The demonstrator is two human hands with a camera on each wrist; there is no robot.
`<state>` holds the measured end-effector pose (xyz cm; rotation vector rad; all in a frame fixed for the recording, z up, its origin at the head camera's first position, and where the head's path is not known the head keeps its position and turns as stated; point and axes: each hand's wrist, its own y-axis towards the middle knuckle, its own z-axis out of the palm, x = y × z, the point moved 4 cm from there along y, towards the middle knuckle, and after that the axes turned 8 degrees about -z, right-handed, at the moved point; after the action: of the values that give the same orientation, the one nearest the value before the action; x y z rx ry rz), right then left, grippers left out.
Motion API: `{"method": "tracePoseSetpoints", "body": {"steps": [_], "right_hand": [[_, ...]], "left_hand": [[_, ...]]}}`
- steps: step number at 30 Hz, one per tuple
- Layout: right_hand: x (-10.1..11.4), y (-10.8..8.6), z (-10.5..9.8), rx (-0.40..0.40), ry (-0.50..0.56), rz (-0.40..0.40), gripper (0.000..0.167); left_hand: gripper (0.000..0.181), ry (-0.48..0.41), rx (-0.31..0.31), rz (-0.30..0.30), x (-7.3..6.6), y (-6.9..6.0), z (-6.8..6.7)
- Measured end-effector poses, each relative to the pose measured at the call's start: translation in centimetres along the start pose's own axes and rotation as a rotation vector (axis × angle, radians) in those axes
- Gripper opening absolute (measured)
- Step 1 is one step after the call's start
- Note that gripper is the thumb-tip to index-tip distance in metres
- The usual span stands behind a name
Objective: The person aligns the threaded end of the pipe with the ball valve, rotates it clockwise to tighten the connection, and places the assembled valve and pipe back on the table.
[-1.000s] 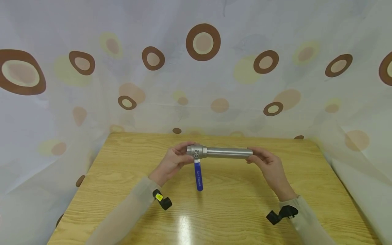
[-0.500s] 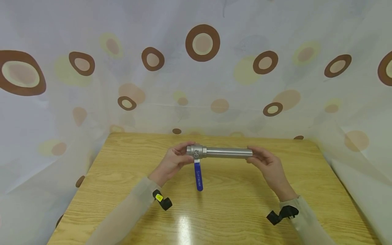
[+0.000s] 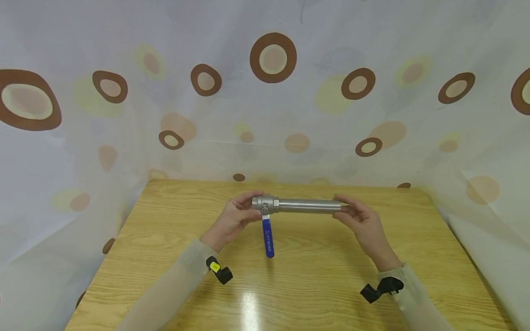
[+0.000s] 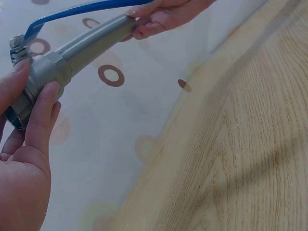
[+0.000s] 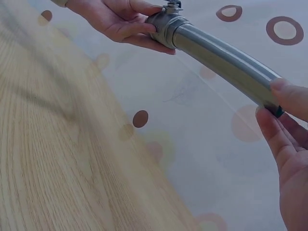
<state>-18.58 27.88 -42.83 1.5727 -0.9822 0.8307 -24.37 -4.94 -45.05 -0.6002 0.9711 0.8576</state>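
Note:
A metal ball valve (image 3: pixel 268 203) with a blue lever handle (image 3: pixel 268 237) is held above the table, the lever pointing toward the person in the head view. Joined to its right side is a straight, smooth metal pipe (image 3: pixel 308 206), lying level. My left hand (image 3: pixel 233 219) grips the valve body between thumb and fingers. At the pipe's far right end my right hand (image 3: pixel 366 230) pinches the tip between thumb and fingers. The left wrist view shows the valve's open left end (image 4: pixel 17 115) between the fingers. Where pipe meets valve, the thread is hidden.
Beneath the hands spreads a wooden table (image 3: pixel 306 285). A white curtain (image 3: pixel 314 115) with brown and yellow circles hangs behind it and along both sides. A black wrist camera is strapped over each sleeve.
Both hands keep their places on the valve and pipe. The right fingers shift very slightly at the pipe's end; otherwise everything stays still.

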Motion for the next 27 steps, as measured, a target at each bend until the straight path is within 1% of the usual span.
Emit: {"method": "tracePoseSetpoints", "body": {"steps": [3,7,10,14,18,22,24,27], "right_hand": [[-0.02,0.09,0.01,0.010,0.013,-0.018,0.045],[-0.09,0.15,-0.16,0.002,-0.048,-0.021,0.041],[-0.14,0.17,-0.20,-0.004,-0.064,-0.012,0.040],[-0.13,0.22,-0.12,-0.003,-0.048,-0.002,0.039],[-0.10,0.30,-0.05,0.006,-0.027,-0.010,0.038],[-0.04,0.30,0.01,0.031,0.040,-0.027,0.041],[-0.05,0.29,0.05,0.052,0.056,-0.032,0.044],[-0.12,0.26,0.08,0.069,0.028,-0.043,0.045]], "left_hand": [[0.059,0.002,-0.006,0.000,-0.01,-0.05,-0.03],[0.059,0.010,-0.002,0.006,-0.05,-0.01,-0.07],[0.060,0.014,-0.008,0.004,-0.07,0.04,-0.15],[0.062,0.015,-0.018,-0.002,-0.09,0.06,-0.17],[0.062,0.014,-0.020,-0.003,-0.07,0.08,-0.23],[0.061,0.011,-0.021,-0.006,-0.06,0.09,-0.25],[0.060,0.011,-0.020,-0.004,-0.08,0.08,-0.22],[0.059,0.014,-0.014,-0.004,-0.07,0.03,-0.19]]}}
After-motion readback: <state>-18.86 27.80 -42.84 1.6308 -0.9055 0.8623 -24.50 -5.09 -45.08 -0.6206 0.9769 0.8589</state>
